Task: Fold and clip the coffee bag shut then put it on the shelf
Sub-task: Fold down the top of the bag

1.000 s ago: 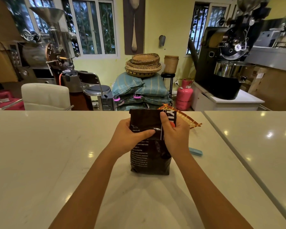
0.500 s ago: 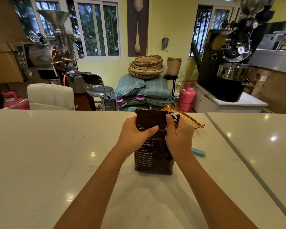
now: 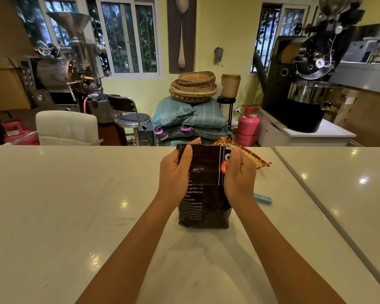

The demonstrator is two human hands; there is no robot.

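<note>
A dark brown coffee bag (image 3: 204,207) with white print stands upright on the white counter (image 3: 75,205), straight ahead of me. My left hand (image 3: 173,174) grips the left side of its folded-down top, thumb on the front. My right hand (image 3: 239,174) grips the right side of the same fold. A light blue clip (image 3: 262,198) lies flat on the counter just right of the bag, partly hidden behind my right wrist.
An orange patterned packet (image 3: 255,157) lies behind the bag, at the right. A seam (image 3: 316,200) splits the counter from a second slab on the right. Beyond the far edge stand a white chair (image 3: 66,127), a stool, stacked sacks and two roasting machines.
Both thumbs have shifted from the middle of the fold outward to its two sides, and the folded top now shows wider and flatter. The bag has stayed in place.
</note>
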